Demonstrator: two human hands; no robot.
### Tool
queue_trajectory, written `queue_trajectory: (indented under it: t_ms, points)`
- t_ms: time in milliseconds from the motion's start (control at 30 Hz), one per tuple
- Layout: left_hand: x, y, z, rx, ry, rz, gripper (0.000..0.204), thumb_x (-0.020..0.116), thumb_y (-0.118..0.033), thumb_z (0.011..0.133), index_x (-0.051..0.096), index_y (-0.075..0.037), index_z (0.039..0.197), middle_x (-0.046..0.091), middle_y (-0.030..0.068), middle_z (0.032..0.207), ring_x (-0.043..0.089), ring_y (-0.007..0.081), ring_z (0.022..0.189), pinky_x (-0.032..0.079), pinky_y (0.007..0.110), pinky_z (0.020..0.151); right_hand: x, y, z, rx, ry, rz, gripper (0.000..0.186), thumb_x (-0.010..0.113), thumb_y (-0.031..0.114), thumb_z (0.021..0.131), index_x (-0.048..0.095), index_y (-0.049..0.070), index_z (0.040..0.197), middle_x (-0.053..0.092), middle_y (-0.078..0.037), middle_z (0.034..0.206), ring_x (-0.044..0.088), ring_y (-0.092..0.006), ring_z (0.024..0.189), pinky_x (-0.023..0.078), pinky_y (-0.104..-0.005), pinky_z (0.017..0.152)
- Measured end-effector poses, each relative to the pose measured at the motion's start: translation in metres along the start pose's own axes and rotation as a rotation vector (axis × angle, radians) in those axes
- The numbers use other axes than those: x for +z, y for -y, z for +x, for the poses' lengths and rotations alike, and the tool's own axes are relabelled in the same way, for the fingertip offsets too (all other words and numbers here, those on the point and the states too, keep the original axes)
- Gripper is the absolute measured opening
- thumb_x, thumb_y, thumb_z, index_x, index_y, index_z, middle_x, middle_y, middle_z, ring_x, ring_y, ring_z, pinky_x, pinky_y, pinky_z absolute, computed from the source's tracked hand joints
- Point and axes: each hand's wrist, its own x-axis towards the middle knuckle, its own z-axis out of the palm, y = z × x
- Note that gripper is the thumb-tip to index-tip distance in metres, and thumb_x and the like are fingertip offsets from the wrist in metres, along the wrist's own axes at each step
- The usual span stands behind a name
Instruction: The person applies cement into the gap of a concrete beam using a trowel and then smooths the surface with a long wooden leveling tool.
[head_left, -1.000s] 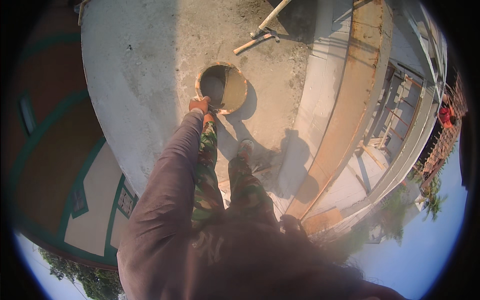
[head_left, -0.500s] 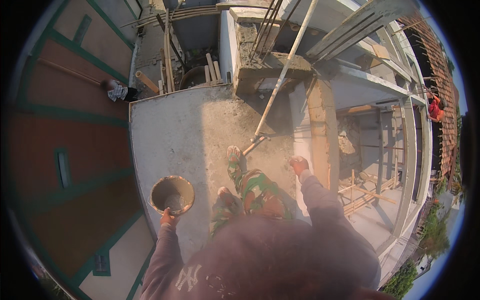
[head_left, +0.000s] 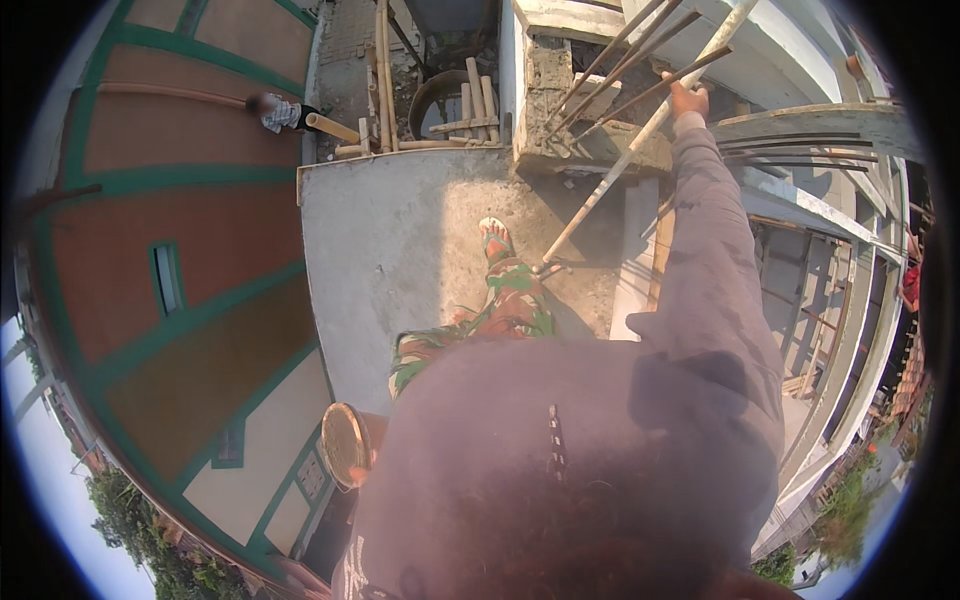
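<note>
My right arm stretches out toward the far right, and my right hand (head_left: 688, 98) is closed around a long pale pole (head_left: 605, 185) beside some steel rods. The pole leans with its lower end on the concrete floor. At my left side is a round bucket (head_left: 347, 446) with a mortar-crusted rim, tipped so that its opening faces up and to the left. A bit of my left hand (head_left: 359, 476) shows at the bucket's rim, gripping it; my body hides the rest.
Several rusty rods (head_left: 630, 65) jut from a rough concrete column (head_left: 550, 95). Concrete beams (head_left: 810, 195) frame a drop at right. The slab's left edge (head_left: 304, 230) faces a brown and green wall (head_left: 180, 225). A person (head_left: 280, 113) stands below, near bamboo poles (head_left: 383, 80).
My right hand has reached forward and right and taken hold of the pole. The bucket has come back beside my body and tipped. I have stepped forward, and the view has shifted.
</note>
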Motion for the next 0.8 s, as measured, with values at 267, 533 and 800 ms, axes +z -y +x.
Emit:
queue_trajectory:
  t_ms: [267,533,800]
  points:
    - [0.050,-0.021,-0.025,-0.058,-0.038,-0.025,0.052,0.056,-0.028,0.101,0.047,-0.009,0.148,0.059,0.0154,0.141,0.060,0.0360,0.124,0.054,0.051,0.101,-0.010,0.005,-0.014,0.138,-0.290,0.436,0.044,0.084,0.030,0.084,0.066,-0.009,0.090,0.069,-0.014,0.079,0.066,-0.0225,0.063,0.054,-0.0353,0.058]
    - [0.093,-0.009,0.016,-0.162,-0.036,-0.157,0.050,0.053,-0.026,0.103,0.047,-0.006,0.148,0.056,0.0171,0.146,0.057,0.0375,0.129,0.054,0.053,0.102,-0.119,0.123,-0.240,0.085,0.050,0.744,0.026,0.070,0.027,0.097,0.057,0.005,0.088,0.047,-0.003,0.065,0.046,-0.0156,0.053,0.043,-0.0325,0.054]
    - [0.122,-0.113,0.148,-0.249,0.009,-0.497,0.049,0.050,-0.024,0.104,0.048,-0.003,0.148,0.053,0.0185,0.150,0.054,0.0391,0.134,0.053,0.056,0.105,-0.025,0.262,-0.360,-0.233,0.719,1.008,0.026,0.060,0.022,0.104,0.051,0.005,0.088,0.046,-0.005,0.070,0.046,-0.0148,0.057,0.042,-0.0315,0.058]
